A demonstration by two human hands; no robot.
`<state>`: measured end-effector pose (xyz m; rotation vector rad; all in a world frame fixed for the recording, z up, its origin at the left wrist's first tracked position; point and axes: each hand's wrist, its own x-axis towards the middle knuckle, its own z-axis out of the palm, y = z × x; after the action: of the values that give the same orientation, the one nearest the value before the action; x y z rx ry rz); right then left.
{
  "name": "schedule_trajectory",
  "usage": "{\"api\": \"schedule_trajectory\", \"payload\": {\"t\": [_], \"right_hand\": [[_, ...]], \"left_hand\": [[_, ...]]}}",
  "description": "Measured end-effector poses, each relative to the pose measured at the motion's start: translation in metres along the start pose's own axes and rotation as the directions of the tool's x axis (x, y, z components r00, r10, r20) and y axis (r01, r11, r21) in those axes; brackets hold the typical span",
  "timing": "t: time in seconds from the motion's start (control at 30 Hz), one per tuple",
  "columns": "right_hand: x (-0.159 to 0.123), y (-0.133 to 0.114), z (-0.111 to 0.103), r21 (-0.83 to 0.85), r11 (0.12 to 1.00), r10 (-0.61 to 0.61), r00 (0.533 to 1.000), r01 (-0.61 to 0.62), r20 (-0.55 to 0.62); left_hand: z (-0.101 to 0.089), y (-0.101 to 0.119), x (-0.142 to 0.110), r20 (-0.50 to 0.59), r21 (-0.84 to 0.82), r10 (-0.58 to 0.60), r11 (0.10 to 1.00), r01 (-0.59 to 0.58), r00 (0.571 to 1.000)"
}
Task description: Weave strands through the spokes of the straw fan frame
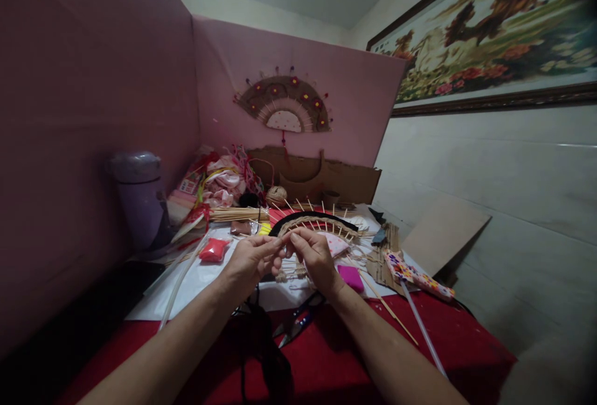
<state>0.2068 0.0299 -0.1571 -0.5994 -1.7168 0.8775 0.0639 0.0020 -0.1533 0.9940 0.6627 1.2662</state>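
Observation:
My left hand (pixel 259 256) and my right hand (pixel 314 259) meet at the fingertips, thumbs and forefingers pinched together. What is between the fingers is too small to make out. Right behind them lies a half-made fan (pixel 321 221) of thin sticks, with a black band and a tan cord band woven across. Its pale spotted base (pixel 333 244) shows past my right hand. Black yarn (pixel 270 349) hangs in a loose bundle over the near table edge, partly under my left forearm. Scissors (pixel 298 321) with dark handles lie below my hands.
A red packet (pixel 214 250) lies left of my hands, a magenta packet (pixel 351 278) right. Farther back are bundled sticks (pixel 237 214) and a twine ball (pixel 277 196). A purple tumbler (pixel 142 203) stands left. A glue gun (pixel 417 277) lies right. A finished fan (pixel 284 103) hangs behind.

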Motion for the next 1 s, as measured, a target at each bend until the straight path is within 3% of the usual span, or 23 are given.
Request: {"api": "schedule_trajectory", "payload": {"t": [0.17,0.33,0.43,0.67,0.87,1.0], "right_hand": [[-0.0012,0.0027,-0.001,-0.161,0.983,-0.088,0.996,0.091,0.025],[-0.0023,-0.0005,-0.0021,-0.36,0.912,-0.191,0.98,0.198,0.055],[-0.0027,-0.0014,-0.002,-0.377,0.902,-0.202,0.978,0.21,0.06],[-0.0004,0.0055,0.004,0.023,0.999,0.042,0.999,-0.042,0.009],[0.0045,0.0061,0.0036,0.392,0.89,0.243,0.97,-0.232,0.021],[0.0053,0.005,0.0025,0.396,0.894,0.239,0.971,-0.212,-0.018]], "left_hand": [[-0.004,-0.0006,0.0007,-0.021,-0.004,-0.056,0.998,0.056,0.998],[-0.0065,0.0004,0.0022,-0.033,-0.021,-0.12,0.993,0.119,0.992],[-0.007,0.0016,0.0024,-0.067,-0.018,-0.153,0.988,0.152,0.986],[-0.0023,0.0031,0.0002,-0.112,0.063,-0.08,0.994,0.087,0.991],[-0.0001,0.0033,-0.0009,-0.132,0.071,-0.059,0.995,0.069,0.99],[0.0,0.0028,-0.0013,-0.071,0.031,-0.046,0.998,0.048,0.996]]}}
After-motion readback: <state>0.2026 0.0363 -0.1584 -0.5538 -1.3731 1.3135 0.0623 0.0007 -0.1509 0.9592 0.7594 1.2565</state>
